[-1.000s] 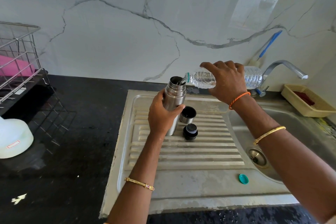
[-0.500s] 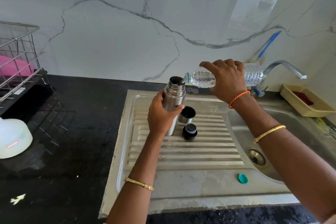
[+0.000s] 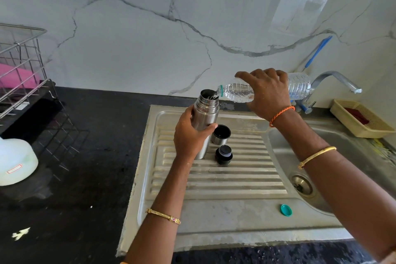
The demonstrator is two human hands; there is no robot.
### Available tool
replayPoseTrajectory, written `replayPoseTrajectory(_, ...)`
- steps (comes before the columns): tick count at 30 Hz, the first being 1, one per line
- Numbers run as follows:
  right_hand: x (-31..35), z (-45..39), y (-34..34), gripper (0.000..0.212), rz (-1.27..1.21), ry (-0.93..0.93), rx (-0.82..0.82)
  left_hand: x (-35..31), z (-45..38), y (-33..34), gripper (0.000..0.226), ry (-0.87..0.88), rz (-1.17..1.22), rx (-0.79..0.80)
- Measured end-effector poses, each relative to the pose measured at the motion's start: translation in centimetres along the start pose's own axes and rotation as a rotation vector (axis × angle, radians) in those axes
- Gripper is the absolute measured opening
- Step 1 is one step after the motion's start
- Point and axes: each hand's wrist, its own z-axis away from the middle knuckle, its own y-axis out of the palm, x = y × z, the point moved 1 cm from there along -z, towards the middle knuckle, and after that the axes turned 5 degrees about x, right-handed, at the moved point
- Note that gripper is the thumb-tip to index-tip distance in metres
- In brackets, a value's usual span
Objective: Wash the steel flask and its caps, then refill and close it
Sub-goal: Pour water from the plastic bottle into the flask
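Sink unit (image 3: 214, 216), steel, ribbed drainer, set in the dark worktop (image 3: 85, 178): carries every task item.

Water bottle (image 3: 237, 92), clear plastic: tipped nearly level, neck over the flask mouth, water running in. Right hand (image 3: 267, 94) wraps it from above, grip closed round the body.

Steel flask (image 3: 205, 118): upright on the drainer, open at the top. Left hand (image 3: 190, 137) curls round its middle, grip closed, steadying it.

Steel outer cap (image 3: 220, 135): mouth up, just beside the flask. Black inner stopper (image 3: 223, 155): in front of it, apart from both.

Teal bottle cap (image 3: 286, 209): on the drainer's flat front edge, well apart.

Progress, by my reckoning: washing looks finished; refilling is under way; stopper and outer cap remain to be fitted.

Against a second ago: same pose, same pour; nothing on the drainer has shifted.
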Motion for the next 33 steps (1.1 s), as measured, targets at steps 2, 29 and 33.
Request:
replayPoseTrajectory(2, -0.01, -0.01, 0.05, 0.068, -0.001, 0.000, -0.004, 0.03, -0.02, 0.02, 0.067, -0.004, -0.006, 0.002)
replayPoseTrajectory(29, 0.09, -0.03, -0.07, 0.066, 0.023, -0.001, -0.011, 0.32, 0.03, -0.03, 0.069, -0.004, -0.017, 0.009)
replayPoseTrajectory(33, 0.08, -0.04, -0.06, 0.066, 0.023, -0.004, -0.012, 0.30, 0.09, 0.00, 0.066, -0.006, -0.013, 0.007)
